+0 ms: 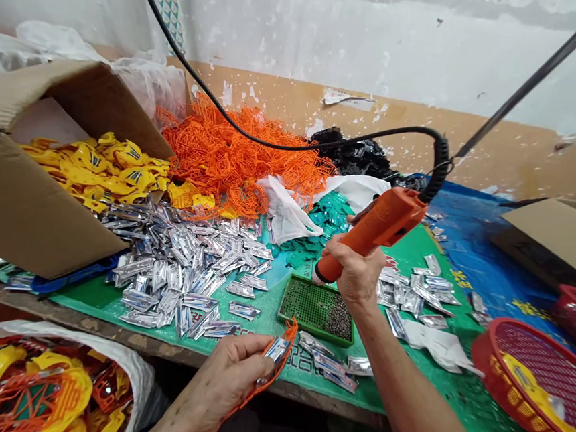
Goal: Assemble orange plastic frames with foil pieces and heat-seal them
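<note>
My left hand [226,379] is near the front edge of the bench, pinching a thin orange plastic frame [280,356] with a silver foil-wrapped piece [275,349] in it. My right hand [358,272] is shut around an orange corded power tool [383,217], held tilted with its pale tip down. That tip is just left of the hand, above a green pegboard tray [310,309] holding small grey metal bits [339,318]. Silver foil pieces [177,273] lie heaped on the green mat [274,369] between and around my hands.
A cardboard box [32,200] of yellow plastic pieces stands left, beside a heap of orange plastic frames [232,157]. A black coiled cord [441,162] rises from the tool. A red basket [526,378] sits at right, and a filled white sack [41,383] sits at lower left.
</note>
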The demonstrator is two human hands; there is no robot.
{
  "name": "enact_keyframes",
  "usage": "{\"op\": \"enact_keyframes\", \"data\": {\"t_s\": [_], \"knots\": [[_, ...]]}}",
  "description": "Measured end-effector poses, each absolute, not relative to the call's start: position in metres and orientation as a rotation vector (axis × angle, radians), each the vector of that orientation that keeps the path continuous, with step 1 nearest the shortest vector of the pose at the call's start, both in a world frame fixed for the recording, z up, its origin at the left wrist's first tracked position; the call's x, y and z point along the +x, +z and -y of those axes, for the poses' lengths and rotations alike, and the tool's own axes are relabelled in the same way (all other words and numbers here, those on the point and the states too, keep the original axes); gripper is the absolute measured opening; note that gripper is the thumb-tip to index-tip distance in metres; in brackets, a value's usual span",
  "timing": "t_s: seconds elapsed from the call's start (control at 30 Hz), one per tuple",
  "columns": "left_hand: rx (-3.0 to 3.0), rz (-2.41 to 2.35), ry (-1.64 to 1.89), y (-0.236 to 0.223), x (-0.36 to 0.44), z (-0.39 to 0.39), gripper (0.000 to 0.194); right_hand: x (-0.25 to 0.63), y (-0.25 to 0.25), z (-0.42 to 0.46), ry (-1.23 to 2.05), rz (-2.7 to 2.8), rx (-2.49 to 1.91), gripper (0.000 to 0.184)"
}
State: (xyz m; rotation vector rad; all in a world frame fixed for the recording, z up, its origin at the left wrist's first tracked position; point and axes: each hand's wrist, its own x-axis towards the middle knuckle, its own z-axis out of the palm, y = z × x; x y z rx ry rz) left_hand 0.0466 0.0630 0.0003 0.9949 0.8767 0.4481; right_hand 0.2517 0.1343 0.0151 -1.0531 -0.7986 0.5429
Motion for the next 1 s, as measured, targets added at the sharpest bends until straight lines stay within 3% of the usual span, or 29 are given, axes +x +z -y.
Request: {"op": "enact_keyframes", "data": {"t_s": [0.23,1.0], "knots": [[1.021,-0.878,0.401,0.0005,0.0439,-0.0662,0.027,0.2509,0.0138,-0.1363,0.526,0.814,-1.073,0.016],[0.977,-0.889,0.434,-0.0006,0.0448,-0.0636,0.023,0.2510,0.0071,-0.1395,0.509,0.789,-1.114,0.021]]}}
